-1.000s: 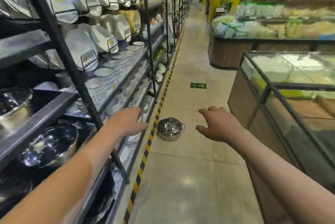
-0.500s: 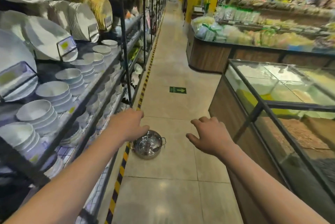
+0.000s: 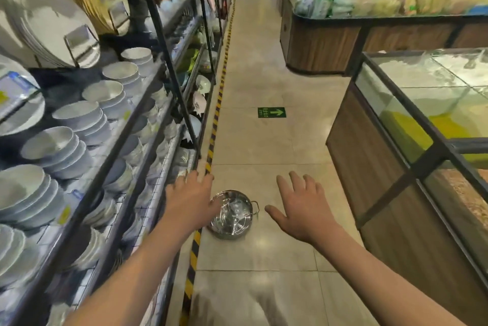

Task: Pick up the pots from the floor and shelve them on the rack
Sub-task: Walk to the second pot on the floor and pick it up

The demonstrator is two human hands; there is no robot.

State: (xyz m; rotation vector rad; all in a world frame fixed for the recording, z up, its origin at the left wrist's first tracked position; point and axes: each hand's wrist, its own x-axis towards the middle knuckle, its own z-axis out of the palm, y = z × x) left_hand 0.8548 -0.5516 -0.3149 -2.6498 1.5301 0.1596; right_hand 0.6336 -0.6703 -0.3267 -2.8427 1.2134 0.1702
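Note:
A shiny steel pot [image 3: 232,216] with small side handles sits on the tiled floor beside the striped yellow-black floor line. My left hand [image 3: 191,200] hovers over the pot's left rim with fingers spread, hiding part of that rim. My right hand [image 3: 299,208] is stretched out just right of the pot, fingers spread, holding nothing. The black metal rack [image 3: 169,67] runs along the left, its shelves filled with white bowls and plates.
A wood and glass display counter [image 3: 369,156] stands close on the right. A second produce counter [image 3: 317,43] lies further back. The aisle floor, marked with a green arrow sticker [image 3: 272,112], runs ahead between rack and counters.
The view has moved forward along the aisle and tilted down, so the pot is nearer. Both hands have spread their fingers and dropped towards the pot, one on each side.

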